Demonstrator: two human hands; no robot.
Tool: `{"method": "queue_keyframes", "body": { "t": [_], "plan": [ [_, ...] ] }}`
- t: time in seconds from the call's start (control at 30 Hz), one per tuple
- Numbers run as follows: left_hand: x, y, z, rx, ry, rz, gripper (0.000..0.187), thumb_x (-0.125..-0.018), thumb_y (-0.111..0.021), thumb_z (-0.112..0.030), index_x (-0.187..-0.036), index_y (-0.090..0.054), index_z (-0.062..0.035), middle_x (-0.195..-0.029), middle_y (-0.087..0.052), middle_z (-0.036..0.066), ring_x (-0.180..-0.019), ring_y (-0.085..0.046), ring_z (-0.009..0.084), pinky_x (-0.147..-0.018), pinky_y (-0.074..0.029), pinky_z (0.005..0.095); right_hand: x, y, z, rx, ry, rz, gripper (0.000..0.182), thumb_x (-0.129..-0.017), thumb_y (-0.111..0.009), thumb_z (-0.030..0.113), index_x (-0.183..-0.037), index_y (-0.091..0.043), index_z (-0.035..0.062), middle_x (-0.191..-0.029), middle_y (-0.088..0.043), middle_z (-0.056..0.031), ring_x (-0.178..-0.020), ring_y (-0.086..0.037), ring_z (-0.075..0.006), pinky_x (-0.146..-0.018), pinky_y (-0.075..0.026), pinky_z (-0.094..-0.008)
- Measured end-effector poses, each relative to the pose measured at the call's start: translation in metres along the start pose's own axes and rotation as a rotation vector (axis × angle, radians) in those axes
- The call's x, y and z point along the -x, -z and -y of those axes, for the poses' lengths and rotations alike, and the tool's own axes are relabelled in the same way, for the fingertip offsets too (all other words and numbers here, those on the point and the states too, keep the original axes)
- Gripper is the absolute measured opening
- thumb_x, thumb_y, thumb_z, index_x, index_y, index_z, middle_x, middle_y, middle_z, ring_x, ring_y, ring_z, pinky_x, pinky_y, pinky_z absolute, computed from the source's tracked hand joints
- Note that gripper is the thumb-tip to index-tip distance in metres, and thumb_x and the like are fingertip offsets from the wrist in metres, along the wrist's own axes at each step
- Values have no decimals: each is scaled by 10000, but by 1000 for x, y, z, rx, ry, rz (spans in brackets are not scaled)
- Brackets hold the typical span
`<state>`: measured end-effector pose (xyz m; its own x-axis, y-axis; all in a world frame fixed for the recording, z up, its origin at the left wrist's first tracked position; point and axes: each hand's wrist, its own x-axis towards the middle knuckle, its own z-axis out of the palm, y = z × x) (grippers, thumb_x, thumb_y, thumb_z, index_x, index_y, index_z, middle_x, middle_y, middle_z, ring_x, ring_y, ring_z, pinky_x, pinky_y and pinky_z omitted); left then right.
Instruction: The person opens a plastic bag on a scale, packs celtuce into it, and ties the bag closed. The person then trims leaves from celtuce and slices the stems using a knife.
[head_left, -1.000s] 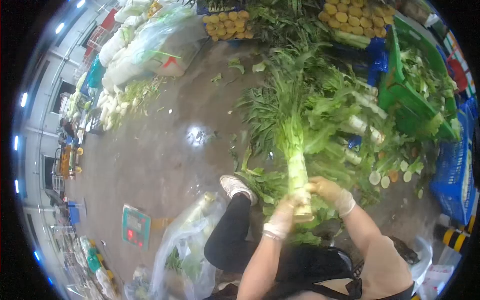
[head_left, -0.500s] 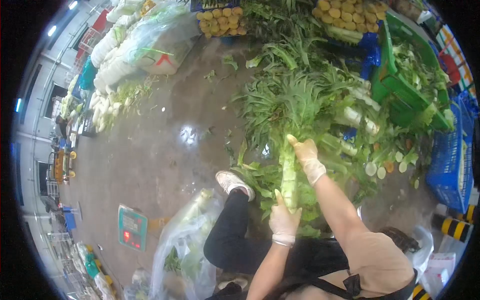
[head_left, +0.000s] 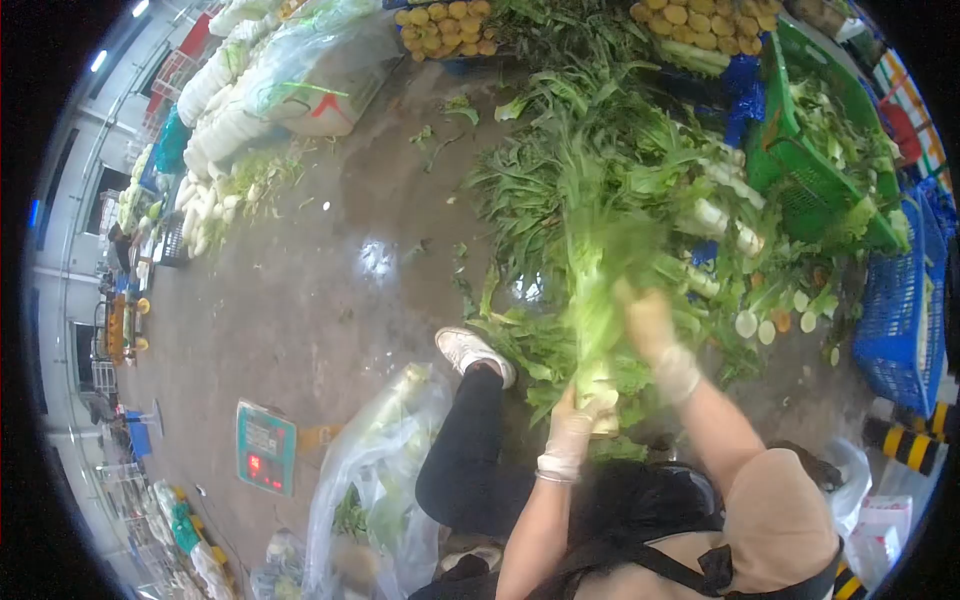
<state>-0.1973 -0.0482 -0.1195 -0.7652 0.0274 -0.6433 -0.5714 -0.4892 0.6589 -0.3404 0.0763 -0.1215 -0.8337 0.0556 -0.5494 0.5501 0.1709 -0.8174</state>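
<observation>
A celtuce stalk (head_left: pixel 592 350) with long leaves stands out in front of me, its cut pale base pointing toward my body. My left hand (head_left: pixel 572 428), in a pale glove, is closed round the stalk near that base. To the right of the stalk my right hand (head_left: pixel 652 325), also gloved, is smeared by motion, so its fingers cannot be made out. Blurred leaves lie close to it. Beyond both hands spreads a heap of leafy celtuce (head_left: pixel 530 185), with several pale stems (head_left: pixel 722 225) showing on its right side.
A green crate (head_left: pixel 800 170) of leaf trimmings and a blue crate (head_left: pixel 893 310) stand at right. A scale (head_left: pixel 266 450) with a lit display and a clear bag (head_left: pixel 375 470) of celtuce are at lower left. White radishes (head_left: pixel 205 215) lie at upper left. Cut round slices (head_left: pixel 767 331) litter the floor.
My right hand has left the upper stem and moved right and slightly toward me. The leaves beside it are now blurred. My left hand still grips the base end.
</observation>
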Motion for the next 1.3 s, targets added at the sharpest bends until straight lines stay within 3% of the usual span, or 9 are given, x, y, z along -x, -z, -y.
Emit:
{"method": "queue_keyframes", "body": {
  "t": [0.2, 0.3, 0.43, 0.5, 0.73, 0.87, 1.0, 1.2, 1.3],
  "plan": [
    [22, -4, -5, 148, 26, 201, 634, -753, -735, -161, -1264, -415, 37, -1053, -634, 210, -781, -670, 269, -694, -575, 358, -21, 7, 47, -191, -291, 116, 668, -866, -594, 483, -1252, -441, -41, -1028, -657, -154, -894, -649, -249, -765, -527, -362],
    [18, 4, 3, 57, -10, 187, 680, -727, -763, -162, -1276, -411, 31, -1056, -633, 189, -831, -659, 238, -748, -554, 352, -80, -17, 21, -387, -50, 375, 726, -860, -589, 499, -1272, -415, -73, -1169, -591, -174, -964, -617, -301, -828, -505, -376],
    [7, -14, -11, -460, -203, -64, 775, -704, -789, -177, -1322, -362, 15, -1091, -600, 158, -889, -610, 168, -798, -508, 304, -64, -42, 40, 256, 182, -207, 633, -878, -551, 443, -1192, -463, -100, -947, -641, -195, -800, -633, -284, -778, -498, -395],
    [9, -26, -12, -696, -319, -270, 802, -697, -795, -181, -1334, -346, 7, -1110, -585, 152, -900, -594, 149, -815, -494, 293, -29, -45, 65, 246, 106, -143, 593, -871, -537, 390, -1189, -461, -104, -954, -630, -270, -861, -633, -344, -807, -492, -403],
    [19, -7, -21, 37, -135, -39, 599, -710, -772, -68, -1189, -415, -25, -950, -601, 108, -734, -611, 185, -612, -535, 306, -65, -83, 7, 217, 282, -191, 416, -857, -508, 223, -1116, -499, -102, -936, -629, -251, -849, -612, -397, -778, -476, -421],
    [25, -1, -23, 269, -190, 94, 592, -738, -744, -117, -1211, -403, -17, -1028, -616, 170, -774, -657, 270, -684, -569, 367, -41, -74, 38, -381, 14, 95, 463, -882, -607, 382, -1048, -598, -50, -963, -642, -155, -835, -605, -191, -721, -483, -324],
    [28, 0, -24, 231, -194, 203, 663, -727, -761, -133, -1260, -383, -20, -1055, -607, 151, -841, -644, 252, -760, -553, 376, -49, -87, 57, -631, -181, 634, 410, -883, -619, 340, -1024, -619, -45, -881, -666, -135, -735, -628, -192, -660, -507, -312],
    [14, -8, -31, -395, -324, -227, 949, -663, -818, -134, -1397, -233, 1, -1214, -511, 141, -1055, -533, 211, -856, -483, 302, -23, -113, 69, -434, 142, 175, 225, -816, -666, 153, -950, -628, -23, -852, -647, -86, -721, -590, -198, -664, -474, -317],
    [16, -19, -38, -190, -332, -434, 627, -674, -768, -60, -1216, -457, -8, -1025, -585, 83, -886, -574, 166, -770, -489, 281, -33, -134, 46, -616, 270, 140, 224, -771, -676, 67, -976, -611, 2, -922, -629, -74, -797, -568, -192, -720, -454, -308]
  ]
}}
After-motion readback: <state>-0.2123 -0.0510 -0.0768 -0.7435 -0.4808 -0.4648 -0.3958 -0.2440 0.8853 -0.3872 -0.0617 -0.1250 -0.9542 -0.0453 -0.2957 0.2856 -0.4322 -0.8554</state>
